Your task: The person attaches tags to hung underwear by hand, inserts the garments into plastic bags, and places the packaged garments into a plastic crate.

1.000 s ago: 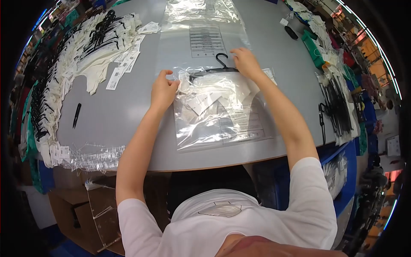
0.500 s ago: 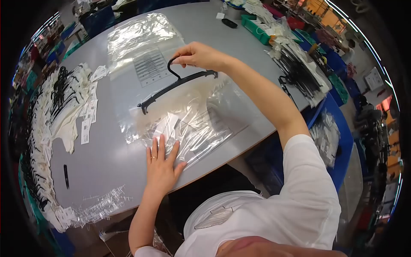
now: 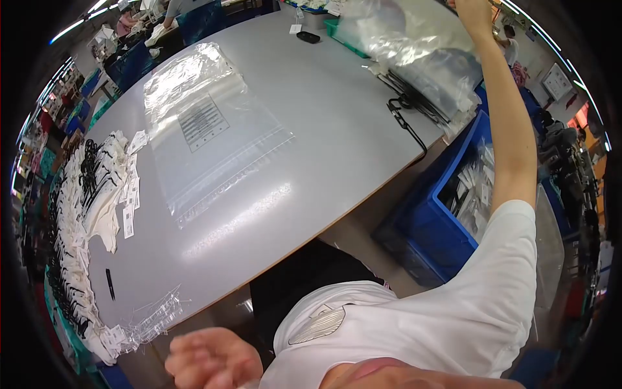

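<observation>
My right hand (image 3: 472, 11) is raised at the top right edge of the head view, with its fingers partly cut off by the frame. A garment in a clear plastic bag (image 3: 414, 39) hangs beside it, blurred, over the right end of the table; the hanger hook is out of sight. My left hand (image 3: 214, 360) is off the table's near edge, close to my body. Its fingers are loosely curled and somewhat blurred, with nothing visible in them. Flat clear plastic bags (image 3: 194, 162) with a printed panel lie on the table.
White garments on black hangers (image 3: 91, 201) with tags line the table's left side. A black pen (image 3: 110, 284) and clear plastic fasteners (image 3: 155, 318) lie near them. Bagged garments with hangers (image 3: 421, 97) are at the right, above a blue crate (image 3: 421, 227). A dark oval object (image 3: 308, 37) sits far back.
The bagged garment has left the table and moved up and right with my right hand. My left hand has come off the plastic and drawn back toward my body. The view has shifted.
</observation>
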A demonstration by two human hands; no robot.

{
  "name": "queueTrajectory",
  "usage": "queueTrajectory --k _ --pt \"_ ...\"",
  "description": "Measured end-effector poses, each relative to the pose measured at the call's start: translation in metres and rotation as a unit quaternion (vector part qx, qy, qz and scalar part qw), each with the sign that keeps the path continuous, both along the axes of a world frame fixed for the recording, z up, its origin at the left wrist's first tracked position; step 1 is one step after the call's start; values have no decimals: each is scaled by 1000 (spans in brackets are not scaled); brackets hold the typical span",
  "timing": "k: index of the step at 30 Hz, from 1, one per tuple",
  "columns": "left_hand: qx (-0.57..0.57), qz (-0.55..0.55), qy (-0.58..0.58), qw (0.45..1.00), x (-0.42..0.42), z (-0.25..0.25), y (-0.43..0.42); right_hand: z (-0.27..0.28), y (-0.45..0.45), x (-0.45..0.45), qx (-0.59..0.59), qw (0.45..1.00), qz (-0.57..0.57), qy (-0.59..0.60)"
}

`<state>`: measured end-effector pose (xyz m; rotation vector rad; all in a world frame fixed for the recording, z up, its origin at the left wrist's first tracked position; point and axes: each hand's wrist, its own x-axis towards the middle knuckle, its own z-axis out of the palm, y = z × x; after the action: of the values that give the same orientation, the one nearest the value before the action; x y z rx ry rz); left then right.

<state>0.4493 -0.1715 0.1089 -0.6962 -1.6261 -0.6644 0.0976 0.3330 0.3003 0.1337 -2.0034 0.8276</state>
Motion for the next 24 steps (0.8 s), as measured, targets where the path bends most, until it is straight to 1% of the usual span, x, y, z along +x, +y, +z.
queueTrajectory --k 1,2,3,4,5,6,7,8,9,10,11,13,14,16,18,19,21,24 --pt "26 -14 102 994 17 -14 -16 3 11 -3 17 999 -35 16" --pt "28 -26 141 989 29 -29 -31 -2 19 -8 33 997 -66 25" --pt "29 -36 180 983 25 -13 -24 -9 28 -13 51 994 -94 25" --pt "85 79 257 960 24 -5 -6 -19 34 -18 70 991 -117 14" --pt "107 140 294 939 21 6 9 -34 37 -24 88 987 -138 0" --pt "134 201 328 913 12 28 32 -51 37 -27 109 981 -158 -23" --pt "148 51 459 875 3 51 50 -70 36 -31 128 975 -176 -46" --pt "154 -101 571 800 -6 71 66 -92 35 -33 149 967 -193 -72" --pt "152 -250 658 694 -13 86 76 -116 34 -32 170 958 -209 -102" --pt "140 -319 689 636 -12 90 77 -138 33 -30 194 947 -223 -131" --pt "123 -306 691 643 -11 91 75 -160 28 -28 213 936 -234 -155" --pt "99 -329 695 631 -2 92 68 -195 14 -23 250 919 -250 -173" --pt "84 -298 683 662 6 91 63 -207 3 -24 265 914 -259 -167" --pt "45 -243 664 706 17 93 56 -223 -30 -24 296 914 -256 -109" --pt "6 -220 648 729 17 101 51 -233 -73 -27 322 917 -231 -52" --pt "-7 -218 642 735 18 101 49 -230 -109 -13 324 935 -133 -50" --pt "-20 -214 634 743 19 101 44 -238 -165 -2 313 948 39 -49" --pt "-21 -189 622 759 26 90 32 -260 -244 25 324 913 219 -114"
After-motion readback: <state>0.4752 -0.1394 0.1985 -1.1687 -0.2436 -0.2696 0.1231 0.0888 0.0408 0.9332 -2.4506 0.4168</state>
